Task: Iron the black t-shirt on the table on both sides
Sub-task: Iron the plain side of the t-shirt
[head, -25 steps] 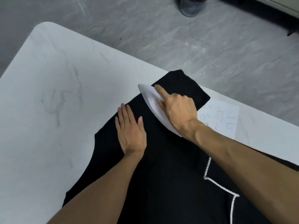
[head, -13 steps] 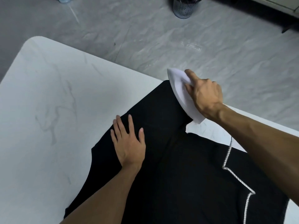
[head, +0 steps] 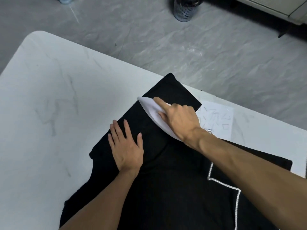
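The black t-shirt (head: 166, 188) lies spread on the white marbled table (head: 49, 113), filling the lower centre of the frame, with one sleeve (head: 172, 92) reaching toward the table's far edge at upper centre. The right hand (head: 179, 118) grips a white iron (head: 149, 108), index finger stretched along its top, and the iron sits on that sleeve. The left hand (head: 126, 146) lies flat with straight fingers, pressing the cloth just beside the iron. A white braided cord (head: 222, 181) trails across the shirt at lower right.

Judging from this, the work is in the middle of one face, at the sleeve. Which face is up cannot be told. The shirt has not been finished, and turning it and pressing the other side probably remains.
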Motion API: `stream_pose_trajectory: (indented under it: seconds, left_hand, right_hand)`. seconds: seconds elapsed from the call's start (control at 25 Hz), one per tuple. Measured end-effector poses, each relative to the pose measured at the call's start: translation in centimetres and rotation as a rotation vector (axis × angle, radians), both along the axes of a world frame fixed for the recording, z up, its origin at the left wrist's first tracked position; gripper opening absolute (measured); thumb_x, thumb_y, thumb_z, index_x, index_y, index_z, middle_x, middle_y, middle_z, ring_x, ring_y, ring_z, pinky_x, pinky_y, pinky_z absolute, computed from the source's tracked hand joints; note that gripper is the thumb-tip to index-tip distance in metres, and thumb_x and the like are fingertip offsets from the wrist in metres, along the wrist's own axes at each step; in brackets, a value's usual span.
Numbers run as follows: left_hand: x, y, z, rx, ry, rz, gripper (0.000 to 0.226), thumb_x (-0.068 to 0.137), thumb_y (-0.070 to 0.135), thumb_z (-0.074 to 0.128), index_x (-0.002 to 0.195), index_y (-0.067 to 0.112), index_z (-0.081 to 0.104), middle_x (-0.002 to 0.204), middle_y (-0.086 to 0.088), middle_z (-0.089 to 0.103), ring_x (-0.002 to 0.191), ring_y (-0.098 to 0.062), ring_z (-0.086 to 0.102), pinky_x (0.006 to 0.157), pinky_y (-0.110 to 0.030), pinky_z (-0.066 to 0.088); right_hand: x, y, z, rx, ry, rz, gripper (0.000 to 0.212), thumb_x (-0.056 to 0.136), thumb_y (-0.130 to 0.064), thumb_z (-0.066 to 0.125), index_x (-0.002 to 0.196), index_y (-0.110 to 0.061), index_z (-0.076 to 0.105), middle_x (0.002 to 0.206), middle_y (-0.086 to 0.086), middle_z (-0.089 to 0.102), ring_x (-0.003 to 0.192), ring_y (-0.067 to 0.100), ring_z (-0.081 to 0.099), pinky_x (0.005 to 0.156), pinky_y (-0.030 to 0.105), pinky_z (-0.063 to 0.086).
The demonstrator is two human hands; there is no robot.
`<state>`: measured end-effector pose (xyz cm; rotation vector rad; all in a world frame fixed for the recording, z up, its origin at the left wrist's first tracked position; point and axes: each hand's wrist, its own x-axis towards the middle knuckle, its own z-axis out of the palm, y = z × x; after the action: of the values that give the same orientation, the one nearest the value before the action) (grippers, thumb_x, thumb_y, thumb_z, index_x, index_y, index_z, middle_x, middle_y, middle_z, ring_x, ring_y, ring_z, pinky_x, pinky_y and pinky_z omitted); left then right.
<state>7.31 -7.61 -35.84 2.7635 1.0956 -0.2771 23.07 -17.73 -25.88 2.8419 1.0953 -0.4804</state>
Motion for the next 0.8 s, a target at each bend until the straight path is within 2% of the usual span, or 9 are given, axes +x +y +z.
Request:
stream_pose_trajectory:
  seconds: [0.12, 0.28, 0.44, 0.56, 0.68, 0.8]
  left_hand:
    - [-0.7, -0.1, 0.1, 0.000, 0.011, -0.006, 0.070, 0.100, 0.051, 0.020, 0.156, 0.010, 0.014, 0.161, -0.023, 0.011, 0.150, -0.035, 0.011, 0.122, -0.048, 0.015]
    - [-0.6, 0.0, 0.1, 0.003, 0.009, -0.004, 0.069, 0.101, 0.050, 0.020, 0.156, 0.010, 0.012, 0.161, -0.024, 0.009, 0.150, -0.035, 0.010, 0.122, -0.048, 0.014]
    - [-0.5, 0.0, 0.0, 0.005, 0.009, -0.007, 0.068, 0.102, 0.050, 0.015, 0.157, 0.009, 0.010, 0.161, -0.024, 0.008, 0.150, -0.035, 0.011, 0.122, -0.048, 0.014]
    - [-0.5, 0.0, 0.0, -0.011, -0.001, -0.009, 0.069, 0.101, 0.051, 0.015, 0.156, 0.009, 0.013, 0.161, -0.024, 0.009, 0.150, -0.035, 0.011, 0.122, -0.049, 0.014]
    - [-0.6, 0.0, 0.0, -0.010, -0.014, 0.006, 0.068, 0.102, 0.048, 0.015, 0.156, 0.006, 0.014, 0.161, -0.023, 0.010, 0.150, -0.035, 0.012, 0.122, -0.049, 0.015]
    - [-0.5, 0.0, -0.1, 0.002, 0.002, 0.003, 0.068, 0.101, 0.048, 0.013, 0.155, 0.006, 0.013, 0.161, -0.023, 0.010, 0.150, -0.034, 0.012, 0.122, -0.049, 0.014]
  right_hand:
    - [1.4, -0.7, -0.7, 0.016, -0.053, -0.062, 0.047, 0.102, -0.037, 0.036, 0.146, -0.039, 0.023, 0.085, 0.010, 0.064, 0.075, 0.037, 0.064, 0.058, 0.035, 0.034]
    - [6.7, -1.7, -0.9, 0.092, -0.128, -0.244, 0.040, 0.102, -0.038, 0.035, 0.141, -0.031, 0.033, 0.087, 0.022, 0.065, 0.078, 0.042, 0.061, 0.062, 0.037, 0.033]
    - [8.3, -2.3, 0.4, 0.132, -0.120, -0.349, 0.036, 0.101, -0.036, 0.035, 0.136, -0.028, 0.037, 0.088, 0.025, 0.064, 0.078, 0.044, 0.057, 0.065, 0.040, 0.035]
    - [5.7, -1.0, 1.6, 0.159, -0.067, -0.224, 0.044, 0.100, -0.039, 0.038, 0.143, -0.037, 0.030, 0.089, 0.022, 0.066, 0.079, 0.043, 0.060, 0.064, 0.038, 0.031]
    - [0.8, 0.7, 0.9, 0.059, 0.018, -0.018, 0.049, 0.100, -0.037, 0.037, 0.146, -0.042, 0.021, 0.088, 0.014, 0.067, 0.078, 0.038, 0.065, 0.060, 0.035, 0.033]
    - [-0.9, 0.5, -0.2, 0.031, 0.024, 0.010, 0.049, 0.101, -0.034, 0.038, 0.147, -0.040, 0.019, 0.080, 0.008, 0.062, 0.071, 0.036, 0.064, 0.056, 0.035, 0.038]
